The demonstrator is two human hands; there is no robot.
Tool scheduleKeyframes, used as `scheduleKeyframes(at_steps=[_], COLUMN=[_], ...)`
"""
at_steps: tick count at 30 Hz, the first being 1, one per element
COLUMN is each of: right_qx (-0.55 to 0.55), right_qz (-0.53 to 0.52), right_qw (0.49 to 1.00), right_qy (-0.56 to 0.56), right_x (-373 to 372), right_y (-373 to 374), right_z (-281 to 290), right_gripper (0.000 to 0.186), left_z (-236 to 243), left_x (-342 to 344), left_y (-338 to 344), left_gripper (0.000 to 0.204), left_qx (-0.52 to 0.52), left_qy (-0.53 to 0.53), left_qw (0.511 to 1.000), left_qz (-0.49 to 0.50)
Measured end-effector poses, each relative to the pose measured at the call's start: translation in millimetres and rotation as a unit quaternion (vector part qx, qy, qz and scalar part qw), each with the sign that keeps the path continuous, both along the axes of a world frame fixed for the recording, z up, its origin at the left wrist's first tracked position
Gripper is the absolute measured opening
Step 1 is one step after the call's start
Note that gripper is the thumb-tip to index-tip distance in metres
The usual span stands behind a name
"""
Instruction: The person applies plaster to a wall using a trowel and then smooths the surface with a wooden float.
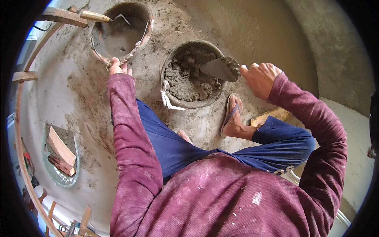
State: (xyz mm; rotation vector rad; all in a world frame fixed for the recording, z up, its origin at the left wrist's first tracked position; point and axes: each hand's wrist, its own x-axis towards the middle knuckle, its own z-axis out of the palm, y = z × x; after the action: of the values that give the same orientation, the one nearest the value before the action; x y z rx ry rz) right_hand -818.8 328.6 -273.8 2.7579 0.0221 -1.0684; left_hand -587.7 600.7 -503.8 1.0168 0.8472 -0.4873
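Observation:
My left hand (120,67) is closed on the near rim of a dark bucket (144,19), which holds murky grey water or slurry. A wooden-handled trowel (96,16) lies across that bucket's far left rim. In my right hand (261,80) is another trowel (219,70), its handle mostly hidden by my fist. The blade reaches over the right edge of a second bucket (163,70), and grey mortar clings to its end near my hand. This bucket is partly filled with lumpy wet mortar (193,85). A white rope handle (165,96) hangs on its near left side.
My sandalled foot (233,112) stands just right of the mortar bucket. A wooden piece (272,115) lies behind my right leg. At left, a glassy tray (59,179) holds wood pieces (62,146) and mortar. Curved wooden strips (19,114) run along the left edge.

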Motion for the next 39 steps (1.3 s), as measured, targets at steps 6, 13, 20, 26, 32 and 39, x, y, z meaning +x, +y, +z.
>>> scheduleKeyframes(at_steps=[6, 13, 20, 26, 32, 39], right_qx=[0.121, 0.291, 0.222, 0.316, 0.327, 0.362], right_qz=[0.221, 0.137, -0.140, -0.195, -0.184, -0.204], right_qw=[0.959, 0.947, 0.965, 0.928, 0.926, 0.908], right_qy=[0.128, 0.022, 0.022, -0.041, -0.026, -0.051], right_x=[-3, -39, -44, -65, -67, -75], right_y=[-17, -32, 0, -20, -23, -54], right_z=[-12, -72, -49, -68, -85, -70], right_gripper=[0.015, 0.014, 0.020, 0.021, 0.023, 0.033], left_z=[0, -3, -5, 4, -2, -31], left_x=[2, 1, 2, -1, -1, 11], left_y=[9, 2, 7, 2, -5, 13], left_gripper=[0.045, 0.046, 0.044, 0.053, 0.050, 0.022], left_qx=[-0.016, -0.033, -0.014, 0.002, 0.012, 0.001], left_qy=[-0.006, -0.007, -0.019, -0.016, -0.013, 0.012], left_qw=[1.000, 0.999, 1.000, 1.000, 1.000, 0.998], left_qz=[0.004, 0.009, 0.011, 0.010, 0.016, 0.066])
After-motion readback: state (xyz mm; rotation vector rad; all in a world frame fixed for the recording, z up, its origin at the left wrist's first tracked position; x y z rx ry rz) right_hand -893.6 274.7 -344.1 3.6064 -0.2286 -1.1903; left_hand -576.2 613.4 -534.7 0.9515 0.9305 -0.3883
